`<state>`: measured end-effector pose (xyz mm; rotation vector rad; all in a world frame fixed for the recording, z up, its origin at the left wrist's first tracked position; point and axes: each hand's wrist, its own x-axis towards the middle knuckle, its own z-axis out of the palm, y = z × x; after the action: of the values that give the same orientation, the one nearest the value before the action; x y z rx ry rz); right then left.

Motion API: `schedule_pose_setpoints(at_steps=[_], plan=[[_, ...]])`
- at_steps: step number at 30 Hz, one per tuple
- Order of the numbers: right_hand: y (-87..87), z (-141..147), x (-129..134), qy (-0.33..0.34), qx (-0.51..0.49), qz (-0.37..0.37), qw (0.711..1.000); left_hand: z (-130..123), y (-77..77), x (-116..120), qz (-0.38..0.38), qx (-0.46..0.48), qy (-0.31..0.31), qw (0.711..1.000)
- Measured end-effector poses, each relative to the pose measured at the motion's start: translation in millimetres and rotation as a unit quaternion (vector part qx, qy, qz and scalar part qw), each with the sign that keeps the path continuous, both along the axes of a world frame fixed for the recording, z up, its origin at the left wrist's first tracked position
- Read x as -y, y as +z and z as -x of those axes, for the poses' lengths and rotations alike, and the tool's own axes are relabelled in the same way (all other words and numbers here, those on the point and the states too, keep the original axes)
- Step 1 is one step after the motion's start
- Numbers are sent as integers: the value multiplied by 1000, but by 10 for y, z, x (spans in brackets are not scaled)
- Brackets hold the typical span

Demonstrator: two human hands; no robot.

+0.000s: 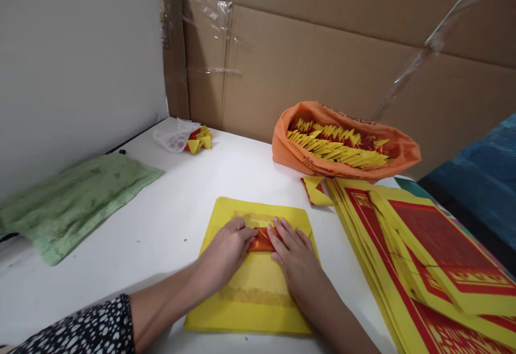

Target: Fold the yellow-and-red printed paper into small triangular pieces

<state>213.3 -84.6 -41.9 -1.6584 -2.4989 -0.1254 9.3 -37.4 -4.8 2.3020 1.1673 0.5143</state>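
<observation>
Small orange-red folded paper (261, 241) lies flat on yellow sheet (258, 295).

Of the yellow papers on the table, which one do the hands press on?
The plain yellow sheet at the front; both hands fold its orange middle. The stack of red-printed sheets to its right lies untouched.

Two hands on the worktop (169, 193): left hand (226, 249), right hand (296, 257). One small folded orange-red piece (261, 242) between them. One yellow sheet (253, 289) under the hands. One green cloth (76, 198), far left. One clear plastic bag (174, 135), with a few folded yellow pieces (200, 140) beside it, exact number unclear. One orange bag (318, 155), holding folded yellow pieces too many to count. One loose folded piece (316, 190) near it. One fanned stack of red-and-yellow sheets (423, 268), right; sheet count not readable.
</observation>
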Motion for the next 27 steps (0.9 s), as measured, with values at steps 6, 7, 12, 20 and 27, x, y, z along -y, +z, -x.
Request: schedule_pose_setpoints(at_steps=[6, 7, 12, 20, 27], plan=[[-23, -53, -48, 19, -21, 22, 999, 6, -15, -2, 3, -2, -3, 1000], [-33, -60, -56, 21, -28, 24, 999, 5, -20, -4, 1, -2, -2, 1000], [-75, -78, -83, 36, -58, 34, 997, 13, -55, -19, -6, 6, -8, 1000], [-13, -69, -79, 31, -62, 86, 994, 56, -69, -28, 4, 16, -23, 1000], [255, 3, 21, 32, -53, 156, 986, 98, -53, -89, 38, 35, -48, 997]])
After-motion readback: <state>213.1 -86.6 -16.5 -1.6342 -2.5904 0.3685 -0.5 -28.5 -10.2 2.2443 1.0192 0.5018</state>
